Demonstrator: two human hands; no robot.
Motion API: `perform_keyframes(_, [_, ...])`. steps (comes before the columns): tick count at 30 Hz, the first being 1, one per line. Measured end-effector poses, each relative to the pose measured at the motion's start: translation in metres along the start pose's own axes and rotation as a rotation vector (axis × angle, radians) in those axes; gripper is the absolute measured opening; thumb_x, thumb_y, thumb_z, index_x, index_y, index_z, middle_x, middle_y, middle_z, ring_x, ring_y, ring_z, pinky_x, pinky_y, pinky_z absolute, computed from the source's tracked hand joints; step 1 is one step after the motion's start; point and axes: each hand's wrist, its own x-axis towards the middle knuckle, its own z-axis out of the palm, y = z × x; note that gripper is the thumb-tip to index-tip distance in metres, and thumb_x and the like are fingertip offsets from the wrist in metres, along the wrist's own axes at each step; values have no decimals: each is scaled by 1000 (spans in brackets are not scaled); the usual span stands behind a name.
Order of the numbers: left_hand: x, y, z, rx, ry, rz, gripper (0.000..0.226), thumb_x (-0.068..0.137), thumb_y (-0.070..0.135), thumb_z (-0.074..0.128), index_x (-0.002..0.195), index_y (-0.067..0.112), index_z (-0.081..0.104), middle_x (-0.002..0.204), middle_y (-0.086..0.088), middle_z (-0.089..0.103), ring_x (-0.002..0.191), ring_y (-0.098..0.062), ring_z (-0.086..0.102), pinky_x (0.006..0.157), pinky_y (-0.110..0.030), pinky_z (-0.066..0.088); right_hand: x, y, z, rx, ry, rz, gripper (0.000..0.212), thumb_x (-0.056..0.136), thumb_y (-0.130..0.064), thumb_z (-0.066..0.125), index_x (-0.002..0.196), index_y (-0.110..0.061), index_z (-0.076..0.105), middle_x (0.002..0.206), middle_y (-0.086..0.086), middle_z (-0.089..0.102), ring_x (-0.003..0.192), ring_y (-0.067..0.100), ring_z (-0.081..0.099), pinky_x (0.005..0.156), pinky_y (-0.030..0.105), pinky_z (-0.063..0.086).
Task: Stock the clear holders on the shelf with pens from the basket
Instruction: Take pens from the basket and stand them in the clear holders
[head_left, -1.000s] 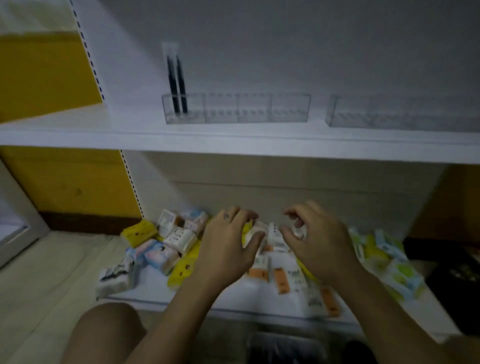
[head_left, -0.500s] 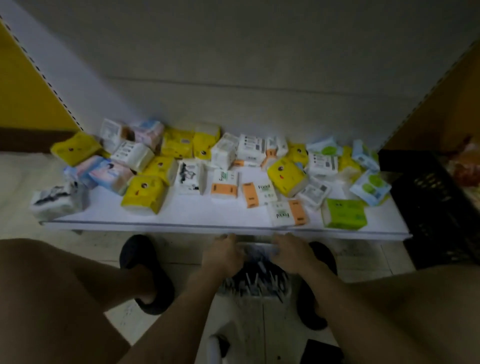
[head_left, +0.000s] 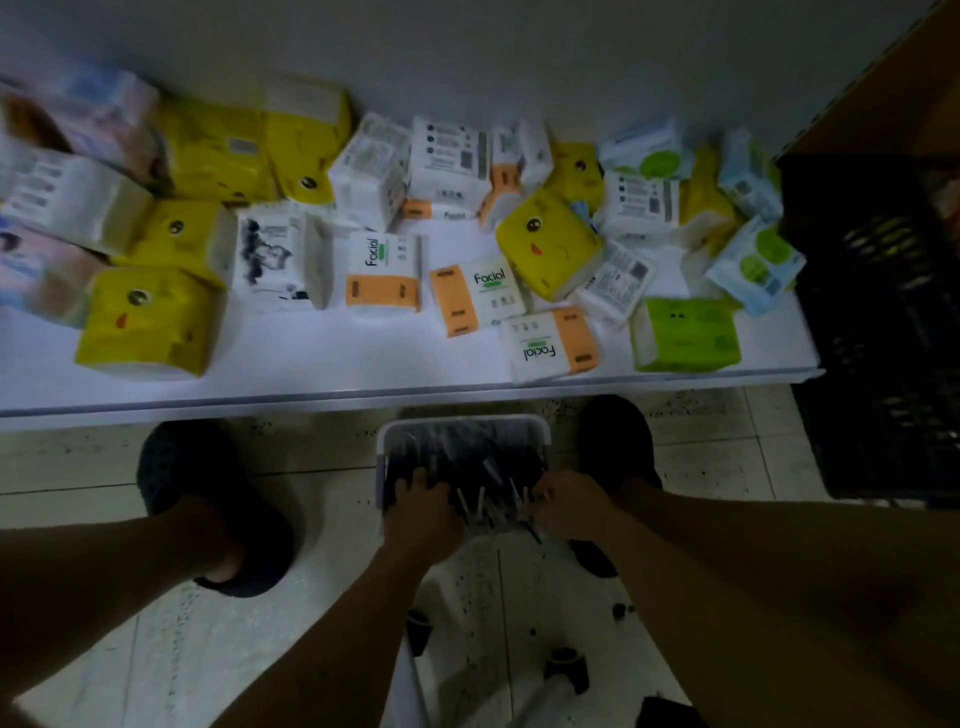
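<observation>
Dim room, pale tiled floor (head_left: 156, 649); a low white shelf board (head_left: 311, 384) is strewn with soft tissue packs (head_left: 382, 275), and the clear holders are out of view. A small white plastic basket (head_left: 462, 422) sits on the floor just below the shelf edge, heaped with dark pens (head_left: 467, 462). The left hand (head_left: 421, 514) and right hand (head_left: 571, 506) both dip in, fingers down among the pens; whether they pinch any, I cannot tell. Judgement: pick-up step, basket well filled, much stocking left.

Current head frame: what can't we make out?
- Left hand and right hand: fingertips buried among the pens in the basket; too dim in the head view to read either grip.
- Pens: count unreadable, dark and blurred.
- Clear holders: outside the head view.
- Tissue packs at far left: motion-blurred, labels illegible.
- Black crate: cut off by the right edge.
</observation>
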Motion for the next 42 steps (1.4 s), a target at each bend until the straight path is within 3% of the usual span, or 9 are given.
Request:
perform_keyframes(6, [0, -1, 10, 35, 107, -35, 55, 92, 41, 53, 140, 18, 41, 144, -14, 33, 130, -33, 33, 98, -37, 44, 18, 2, 10, 175, 75, 6, 24, 92, -14, 57, 110, 0, 64, 106, 20, 64, 98, 34, 60, 88, 39, 52])
perform_keyframes(11, [2, -6, 7, -78, 175, -104, 46, 92, 34, 54, 132, 13, 44, 136, -15, 42, 124, -32, 39, 89, -35, 48, 23, 5, 17, 239, 202, 65, 5, 89, -12, 55, 89, -11, 60, 93, 10, 57, 85, 25, 53, 82, 32, 50])
perform_keyframes(16, [3, -13, 2, -152, 145, -170, 43, 92, 27, 55, 128, 7, 42, 133, -17, 44, 117, -33, 43, 85, -40, 50, 27, 14, 18, 164, 248, 100, 25, 91, -19, 54, 114, -12, 59, 114, 11, 54, 105, 31, 55, 79, 27, 38])
perform_keyframes(21, [7, -12, -8, -307, 120, -184, 45, 92, 16, 57, 132, 4, 40, 132, -20, 47, 112, -37, 55, 88, -43, 50, 33, 16, 19, 137, 205, 120, 25, 97, -18, 50, 74, -7, 51, 74, 2, 49, 71, 19, 51, 78, 31, 47])
perform_keyframes(24, [9, -14, -12, -341, 101, -205, 38, 92, 16, 57, 126, 5, 43, 120, -18, 58, 102, -33, 60, 79, -38, 50, 34, 14, 16, 200, 227, 151, 19, 95, -21, 55, 85, -7, 62, 85, 12, 61, 84, 29, 61, 75, 35, 51])
perform_keyframes(27, [9, -16, -13, -350, 75, -242, 40, 92, 20, 57, 126, 6, 42, 109, -15, 63, 88, -29, 62, 66, -33, 46, 34, 16, 12, 270, 260, 164, 25, 93, -25, 60, 72, -12, 53, 73, 9, 56, 73, 29, 57, 67, 33, 48])
perform_keyframes(33, [13, -16, -18, -416, 57, -224, 49, 89, 14, 61, 132, 5, 39, 116, -19, 61, 101, -35, 62, 79, -37, 50, 35, 17, 5, 407, 279, 195, 27, 93, -21, 51, 67, -14, 46, 72, 3, 50, 65, 20, 49, 58, 28, 41])
perform_keyframes(38, [3, -18, -23, -595, 30, -305, 40, 84, 13, 65, 121, 5, 51, 112, -19, 62, 99, -34, 62, 86, -43, 54, 22, 16, 1, 642, 339, 216, 15, 97, -22, 45, 92, -18, 58, 89, 8, 56, 78, 25, 55, 78, 40, 52])
perform_keyframes(42, [-4, -20, -25, -622, 45, -310, 27, 87, 16, 59, 110, 4, 56, 102, -18, 65, 91, -34, 65, 80, -43, 57, 5, 12, 0, 733, 304, 163, 36, 99, -16, 40, 72, -26, 62, 79, 1, 58, 73, 26, 57, 78, 44, 54])
